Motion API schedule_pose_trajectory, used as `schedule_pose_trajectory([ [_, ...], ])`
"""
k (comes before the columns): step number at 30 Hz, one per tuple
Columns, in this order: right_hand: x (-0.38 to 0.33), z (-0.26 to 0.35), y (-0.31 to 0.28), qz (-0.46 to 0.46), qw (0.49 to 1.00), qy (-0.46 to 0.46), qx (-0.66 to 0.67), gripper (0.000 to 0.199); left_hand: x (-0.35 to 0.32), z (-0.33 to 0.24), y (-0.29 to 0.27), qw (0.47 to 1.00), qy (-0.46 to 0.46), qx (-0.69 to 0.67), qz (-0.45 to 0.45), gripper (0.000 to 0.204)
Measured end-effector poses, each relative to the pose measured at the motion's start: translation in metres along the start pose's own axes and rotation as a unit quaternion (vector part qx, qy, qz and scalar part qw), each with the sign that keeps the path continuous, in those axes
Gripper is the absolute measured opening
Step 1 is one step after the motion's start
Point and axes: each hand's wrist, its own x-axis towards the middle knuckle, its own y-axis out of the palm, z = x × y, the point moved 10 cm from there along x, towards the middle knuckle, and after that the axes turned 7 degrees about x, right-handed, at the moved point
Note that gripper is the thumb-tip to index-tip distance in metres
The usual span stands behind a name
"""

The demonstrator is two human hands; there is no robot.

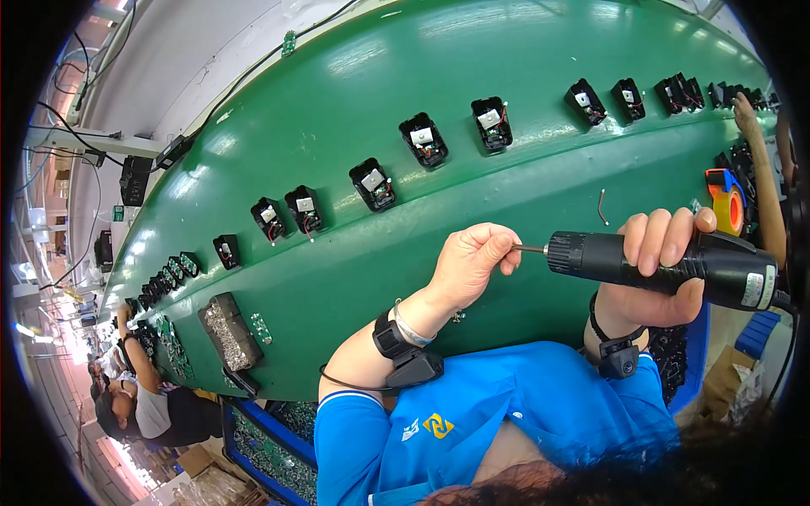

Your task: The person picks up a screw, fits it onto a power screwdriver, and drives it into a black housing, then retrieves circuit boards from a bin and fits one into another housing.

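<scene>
My right hand (666, 266) is wrapped round a black electric screwdriver (595, 260), held level with its bit pointing left. The thin metal bit (528, 249) runs into the pinched thumb and fingers of my left hand (474, 268). Whether a small screw also sits between those fingers is hidden. Beyond my hands, black open housings (423, 141) stand in a spaced row along the green bench (337, 278). Each of the nearer ones holds a pale metal block and thin wires. A short loose wire (602, 207) lies just above the screwdriver.
At the left lies a dark tray of small screws (228, 331) beside a small green circuit board (261, 329). An orange tape dispenser (726, 201) stands at the right. Blue bins (270, 438) sit below the bench edge. Co-workers' arms (764, 185) reach in at both ends.
</scene>
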Motion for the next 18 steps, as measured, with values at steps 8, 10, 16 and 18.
schedule_pose_trajectory([
  [8,0.002,0.003,0.004,0.023,0.999,-0.016,-0.023,0.047,0.009,-0.001,0.004,0.987,-0.020,0.153,-0.036,0.029],
  [10,0.002,0.003,0.000,0.029,0.998,0.001,-0.049,0.052,0.012,-0.003,0.006,0.984,-0.012,0.176,-0.024,0.029],
  [16,0.046,0.040,-0.027,0.058,0.986,-0.099,-0.121,0.041,0.032,-0.074,0.014,0.878,0.196,0.430,-0.077,0.028],
  [18,0.064,0.040,-0.052,0.048,0.979,-0.125,-0.152,0.038,0.042,-0.099,0.039,0.737,0.286,0.609,-0.072,0.033],
])
